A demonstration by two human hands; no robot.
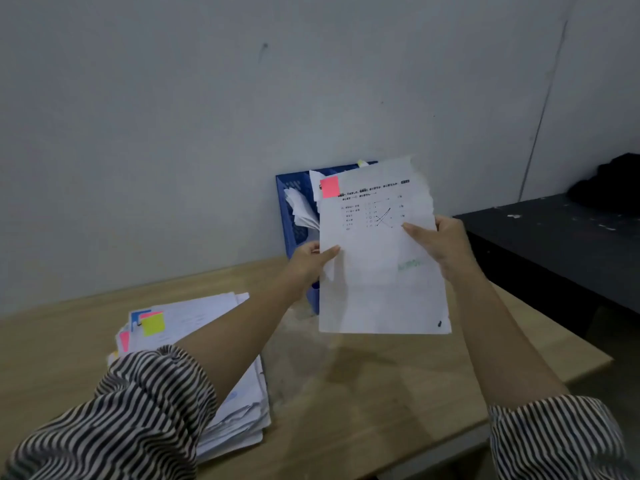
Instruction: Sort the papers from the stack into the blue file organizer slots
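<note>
A printed sheet [377, 271] with a pink sticky note [329, 187] is pinched at its edges by the left hand [309, 261] and the right hand [445, 245], held up before the blue file organizer [294, 216]; the paper stack [207, 341] lies on the wooden table [363, 393] to the left.

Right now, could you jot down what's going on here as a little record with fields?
Held sheet: printed paper with a pink sticky note, lifted above the table
Left hand: pinches the sheet's left edge
Right hand: grips its right edge
Stack: papers on the wooden table, yellow note on top
Blue file organizer: against the wall, already holding some papers
</note>
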